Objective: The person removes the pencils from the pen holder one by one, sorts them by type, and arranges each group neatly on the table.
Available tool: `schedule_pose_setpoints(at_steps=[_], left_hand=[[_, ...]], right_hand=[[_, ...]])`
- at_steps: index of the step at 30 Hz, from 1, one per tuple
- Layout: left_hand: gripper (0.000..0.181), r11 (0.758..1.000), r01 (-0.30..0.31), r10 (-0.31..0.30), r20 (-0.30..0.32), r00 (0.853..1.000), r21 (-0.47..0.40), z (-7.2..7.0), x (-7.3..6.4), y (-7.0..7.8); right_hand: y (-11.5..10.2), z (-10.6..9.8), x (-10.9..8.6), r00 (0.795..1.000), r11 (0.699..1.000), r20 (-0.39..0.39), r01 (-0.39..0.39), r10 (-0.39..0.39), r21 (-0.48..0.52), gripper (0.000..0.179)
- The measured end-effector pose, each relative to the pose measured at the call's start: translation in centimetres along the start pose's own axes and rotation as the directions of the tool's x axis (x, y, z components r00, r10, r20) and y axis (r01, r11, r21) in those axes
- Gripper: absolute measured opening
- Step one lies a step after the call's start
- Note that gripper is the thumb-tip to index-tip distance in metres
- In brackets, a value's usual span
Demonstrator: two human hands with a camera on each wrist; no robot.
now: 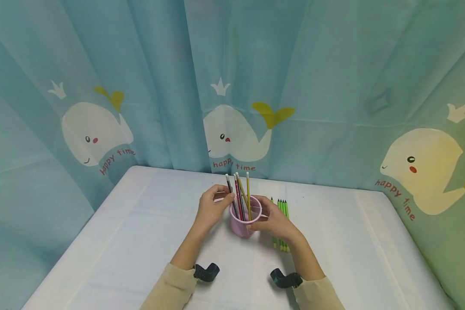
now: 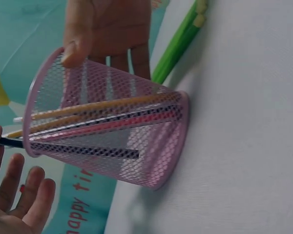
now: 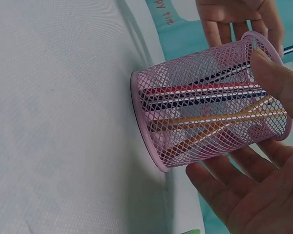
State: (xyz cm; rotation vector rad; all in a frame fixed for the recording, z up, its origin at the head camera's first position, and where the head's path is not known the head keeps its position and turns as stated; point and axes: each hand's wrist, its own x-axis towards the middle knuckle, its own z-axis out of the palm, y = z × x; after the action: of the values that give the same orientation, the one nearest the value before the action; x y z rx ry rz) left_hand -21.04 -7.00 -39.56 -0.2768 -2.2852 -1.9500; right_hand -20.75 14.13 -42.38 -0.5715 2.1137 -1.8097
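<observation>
A pink mesh pencil cup (image 1: 241,230) is held near its rim by my right hand (image 1: 277,224), thumb on the near side and fingers round the far side. My left hand (image 1: 210,209) pinches a dark pencil (image 2: 12,142) between thumb and finger just above the rim. The pencil's lower end is inside the cup, short of its base in the left wrist view. Other pencils lean inside: yellow pencils (image 1: 248,189), a red pencil (image 1: 237,193) and another dark one. In the right wrist view, the cup's base sits close over the white tabletop.
Several green pencils (image 1: 283,211) lie side by side on the white table (image 1: 139,241), right of the cup and partly behind my right forearm. A blue-green curtain (image 1: 159,107) with whale prints hangs behind the table. A black wrist device (image 1: 206,273) is on each arm.
</observation>
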Motion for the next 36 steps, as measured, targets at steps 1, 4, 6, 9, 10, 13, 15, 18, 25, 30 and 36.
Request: schedule_pose_setpoints(at_steps=[1,4,6,9,10,13,15,18,25,30,36], left_hand=[[0.022,1.000,-0.012,0.013,0.001,1.000,-0.007,-0.1,0.0,0.0],[0.023,0.998,-0.050,0.051,0.014,0.999,-0.039,-0.4,0.0,0.1],[0.024,0.996,-0.068,0.070,0.019,0.997,-0.060,-0.7,0.0,0.3],[0.022,0.993,-0.083,0.085,0.015,0.996,-0.084,-1.0,-0.1,0.6],[0.022,0.992,-0.088,0.090,0.012,0.996,-0.091,-1.1,-0.1,0.8],[0.022,0.989,-0.105,0.107,0.010,0.994,-0.105,-1.4,-0.1,1.3],[0.023,0.987,-0.119,0.120,0.007,0.993,-0.113,-1.5,-0.1,1.7],[0.022,0.982,-0.134,0.136,0.003,0.991,-0.131,-1.7,-0.2,2.3],[0.018,0.964,-0.164,0.172,0.022,0.985,-0.209,-2.0,-0.6,3.5],[0.020,0.951,-0.199,0.213,0.034,0.977,-0.237,-2.4,-0.9,4.6],[0.024,0.933,-0.224,0.239,0.019,0.971,-0.282,-2.8,-0.6,3.5]], right_hand=[[0.0,0.0,0.0,1.000,1.000,-0.002,-0.001,0.001,0.000,0.080],[0.1,0.1,0.1,1.000,1.000,-0.008,-0.015,0.015,0.002,0.081],[0.1,0.1,0.1,1.000,1.000,-0.013,-0.021,0.021,0.005,0.082],[0.0,0.2,0.3,1.000,1.000,-0.006,-0.028,0.028,0.013,0.082],[0.0,0.2,0.3,1.000,1.000,-0.004,-0.027,0.027,0.015,0.082],[0.0,0.2,0.3,1.000,0.999,-0.006,-0.028,0.028,0.022,0.082],[-0.1,0.2,0.2,1.000,1.000,-0.012,-0.026,0.026,0.012,0.082],[-0.2,0.2,0.1,1.000,1.000,-0.015,-0.023,0.023,-0.004,0.080],[-0.1,0.1,0.1,0.999,0.999,-0.017,-0.034,0.033,-0.015,0.081],[0.2,0.0,0.2,1.000,1.000,-0.016,-0.013,0.013,-0.005,0.081],[1.6,-0.2,0.4,0.999,1.000,-0.031,-0.008,0.008,-0.009,0.080]])
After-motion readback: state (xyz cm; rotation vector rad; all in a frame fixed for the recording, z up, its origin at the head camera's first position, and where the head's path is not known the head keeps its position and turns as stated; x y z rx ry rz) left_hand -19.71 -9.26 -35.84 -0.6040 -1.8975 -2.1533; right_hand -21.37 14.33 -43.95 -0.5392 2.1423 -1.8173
